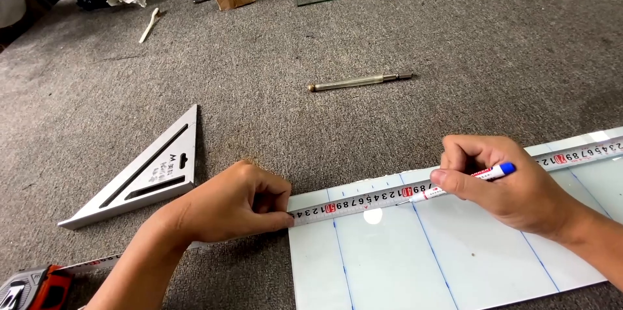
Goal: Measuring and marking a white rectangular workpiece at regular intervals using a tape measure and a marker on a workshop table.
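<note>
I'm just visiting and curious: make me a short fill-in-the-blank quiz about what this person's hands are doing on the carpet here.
1. The right hand holds a marker with a ____ cap.
2. The left hand presses the tape measure against the edge of the ____ sheet.
3. The metal square lying on the carpet has the shape of a ____.
4. The lines already drawn on the sheet are ____ in colour.

Missing words: blue; glass; triangle; blue
</note>
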